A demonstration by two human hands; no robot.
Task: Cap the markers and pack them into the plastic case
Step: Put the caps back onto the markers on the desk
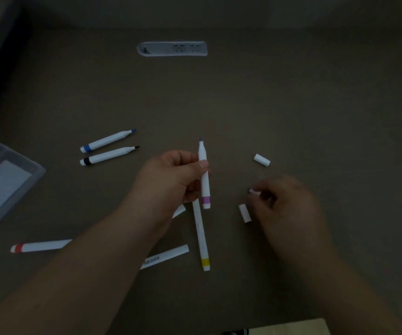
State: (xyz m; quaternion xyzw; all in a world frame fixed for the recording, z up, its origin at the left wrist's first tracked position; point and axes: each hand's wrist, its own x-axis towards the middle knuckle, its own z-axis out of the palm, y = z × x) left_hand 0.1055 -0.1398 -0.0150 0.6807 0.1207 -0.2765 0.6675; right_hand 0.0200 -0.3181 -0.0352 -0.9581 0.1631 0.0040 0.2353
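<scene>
Purple-banded marker (204,175) gripped by left hand (171,180), uncapped.

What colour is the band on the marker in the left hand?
Purple, on the marker near its lower end, head view.

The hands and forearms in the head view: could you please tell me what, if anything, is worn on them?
Both are bare. The left hand and right hand show no gloves, rings, watch or bracelet, and no sleeve covers either forearm as far as the frame shows. The dim light could hide small details.

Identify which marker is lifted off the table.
The purple-banded marker, gripped upright in the left hand; the blue, black, red and yellow ones lie flat.
</scene>
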